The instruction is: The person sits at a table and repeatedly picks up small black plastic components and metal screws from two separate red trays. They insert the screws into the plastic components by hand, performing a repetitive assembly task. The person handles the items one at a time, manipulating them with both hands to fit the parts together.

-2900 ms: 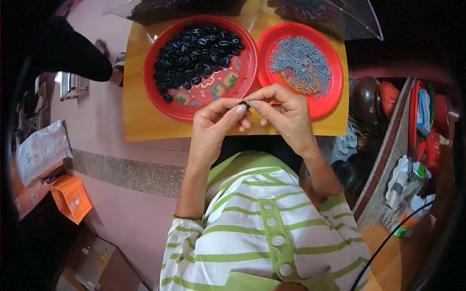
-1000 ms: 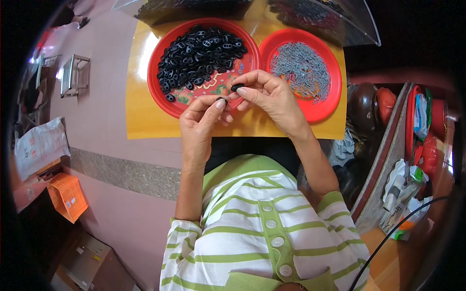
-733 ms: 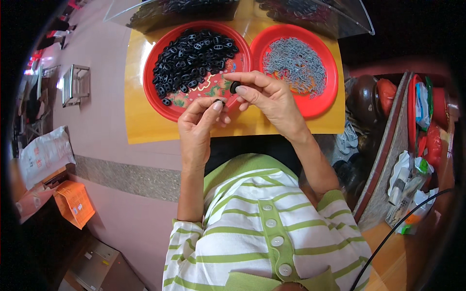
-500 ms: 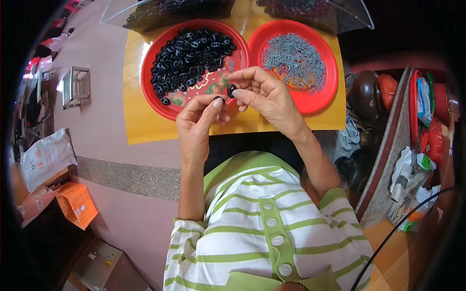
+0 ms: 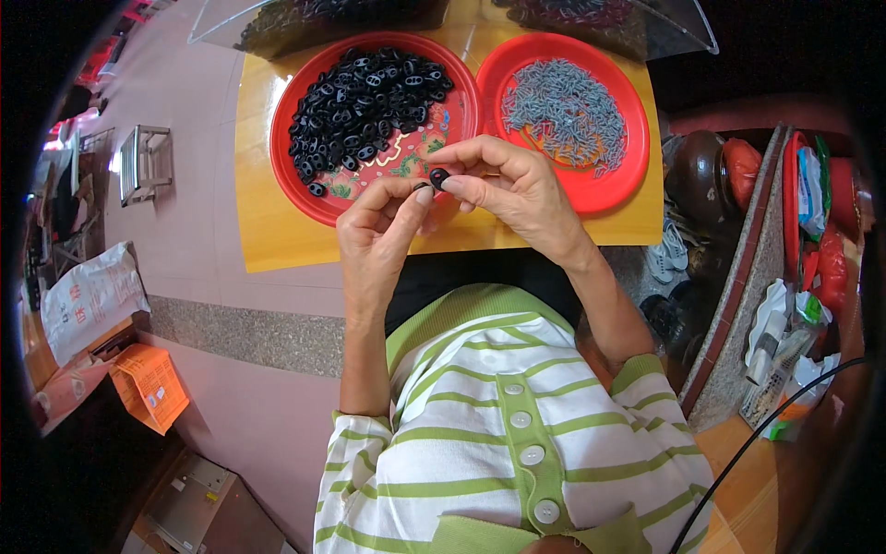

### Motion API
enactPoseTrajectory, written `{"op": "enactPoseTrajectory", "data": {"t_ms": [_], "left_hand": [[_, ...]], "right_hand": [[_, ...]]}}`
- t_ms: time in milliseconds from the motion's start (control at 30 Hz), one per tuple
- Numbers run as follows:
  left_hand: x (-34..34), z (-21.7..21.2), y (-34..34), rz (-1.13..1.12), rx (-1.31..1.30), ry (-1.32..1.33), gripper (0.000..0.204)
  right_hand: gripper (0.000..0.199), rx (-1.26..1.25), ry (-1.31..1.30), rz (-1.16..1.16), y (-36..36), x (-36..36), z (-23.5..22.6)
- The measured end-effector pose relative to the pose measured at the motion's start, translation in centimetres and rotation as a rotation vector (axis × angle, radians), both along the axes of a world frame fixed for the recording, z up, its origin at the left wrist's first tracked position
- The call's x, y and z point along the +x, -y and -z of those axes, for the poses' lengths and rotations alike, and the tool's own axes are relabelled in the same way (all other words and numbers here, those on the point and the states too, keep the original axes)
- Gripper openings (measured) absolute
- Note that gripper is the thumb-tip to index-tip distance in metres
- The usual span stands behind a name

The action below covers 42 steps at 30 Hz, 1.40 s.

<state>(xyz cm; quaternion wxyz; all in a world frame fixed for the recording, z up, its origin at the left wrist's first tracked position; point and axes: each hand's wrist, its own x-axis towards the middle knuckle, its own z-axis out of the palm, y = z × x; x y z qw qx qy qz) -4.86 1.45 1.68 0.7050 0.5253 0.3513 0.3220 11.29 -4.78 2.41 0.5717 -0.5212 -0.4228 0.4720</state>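
1. Pinched in the right hand (image 5: 517, 189), between thumb and forefinger, is a small black piece (image 5: 439, 176); that grip is clenched on it, just above the near edge of the desk (image 5: 268, 222).
2. Left hand (image 5: 383, 231) is raised beside it, fingertips (image 5: 423, 191) closed and touching the same black piece from below.
3. Both hands hover over the near rim of the left red tray (image 5: 305, 198), which holds a heap of black pieces (image 5: 365, 97).
4. Just beside it to the right sits a second red tray (image 5: 614, 189) with a pile of small grey parts (image 5: 563, 111).
5. A yellow sheet covers the desk under both trays.
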Motion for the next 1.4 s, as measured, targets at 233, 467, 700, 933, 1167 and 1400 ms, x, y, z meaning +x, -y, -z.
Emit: {"op": "enactPoseTrajectory", "data": {"t_ms": [233, 467, 700, 933, 1167, 1400], "left_hand": [[-0.1, 0.2, -0.2, 0.015, -0.037, 0.008, 0.013], [-0.1, 0.2, -0.2, 0.008, -0.131, 0.045, 0.016], [0.5, 1.2, -0.1, -0.003, -0.17, 0.085, 0.015], [1.7, 1.0, 0.3, -0.039, -0.185, 0.18, 0.016], [1.8, 1.3, 0.6, -0.176, -0.389, 0.337, 0.016], [2.3, 1.4, 1.2, -0.148, -0.454, 0.447, 0.017]], "right_hand": [[0.018, -0.019, -0.048, 0.002, -0.1, -0.1, 0.4], [0.018, 0.006, 0.0, 0.005, -0.2, -0.2, 0.4], [0.016, 0.028, -0.038, 0.071, 0.0, -0.8, 1.2], [0.018, 0.059, 0.038, 0.097, -0.2, -0.1, 1.2], [0.033, 0.13, 0.428, 0.167, -0.3, -1.2, -0.4], [0.029, 0.198, 0.513, 0.222, -0.2, -0.9, 0.1]]}}
